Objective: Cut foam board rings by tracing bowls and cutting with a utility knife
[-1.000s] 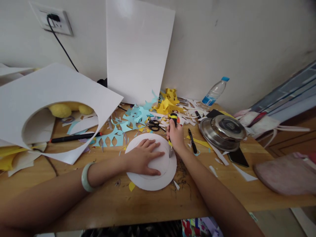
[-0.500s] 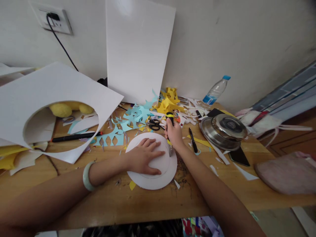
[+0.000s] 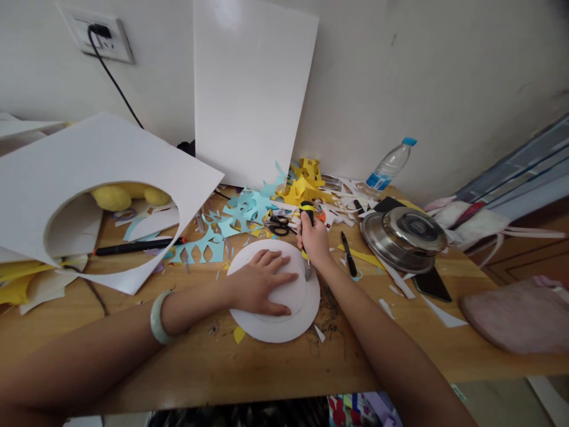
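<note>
The left hand [image 3: 260,284] is lying flat and open on a white round board [image 3: 278,323], with its fingers spread out and pressing down. The round board is lying on the wooden worktop [image 3: 267,367], right under both hands. The right hand [image 3: 313,240] is squeezing tight around a yellow and black cutter [image 3: 306,212], holding it standing up. The cutter's tip is touching the round board just beside the left hand's fingertips. A pale green bangle [image 3: 159,318] is sitting on the left wrist. Just past the right hand, black scissors [image 3: 279,224] are lying among blue paper scraps [image 3: 242,210] and yellow paper scraps [image 3: 302,184]. A black pen [image 3: 349,254] is lying close to the right of the right hand. Farther right, a shiny metal lid [image 3: 404,237] is resting on the worktop, and a water bottle [image 3: 386,169] is standing behind it. Far to the left of the left hand, a big white sheet with a round hole [image 3: 102,172] is lying tilted. A tall white board [image 3: 251,89] is leaning on the wall at the back.
</note>
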Available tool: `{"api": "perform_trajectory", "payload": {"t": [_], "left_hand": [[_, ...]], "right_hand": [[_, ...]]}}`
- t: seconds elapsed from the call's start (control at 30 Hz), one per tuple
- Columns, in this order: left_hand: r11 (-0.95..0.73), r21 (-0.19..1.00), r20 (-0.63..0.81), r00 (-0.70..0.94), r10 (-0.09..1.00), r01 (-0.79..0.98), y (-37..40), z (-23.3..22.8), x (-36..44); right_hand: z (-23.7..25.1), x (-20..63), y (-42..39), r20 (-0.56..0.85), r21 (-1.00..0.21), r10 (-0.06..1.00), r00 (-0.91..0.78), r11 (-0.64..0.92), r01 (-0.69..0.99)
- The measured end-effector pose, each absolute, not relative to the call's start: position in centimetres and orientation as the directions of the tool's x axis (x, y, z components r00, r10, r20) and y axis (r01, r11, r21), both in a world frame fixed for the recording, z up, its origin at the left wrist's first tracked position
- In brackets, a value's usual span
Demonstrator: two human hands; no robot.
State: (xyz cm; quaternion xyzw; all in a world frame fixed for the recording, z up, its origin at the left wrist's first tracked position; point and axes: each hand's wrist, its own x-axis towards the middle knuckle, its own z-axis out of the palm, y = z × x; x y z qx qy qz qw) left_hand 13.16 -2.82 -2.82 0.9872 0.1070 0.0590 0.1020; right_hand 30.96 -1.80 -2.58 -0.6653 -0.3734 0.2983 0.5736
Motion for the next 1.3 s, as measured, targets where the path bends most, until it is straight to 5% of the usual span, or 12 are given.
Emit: {"api": "perform_trajectory", "payload": {"t": [1.3], "left_hand": [[-0.957, 0.208, 0.09, 0.971, 0.223, 0.201, -2.9, -2.9, 13.2]], "right_hand": [[-1.7, 30.2, 0.0, 0.003, -1.0, 0.93, 0.366, -0.001, 0.01]]}}
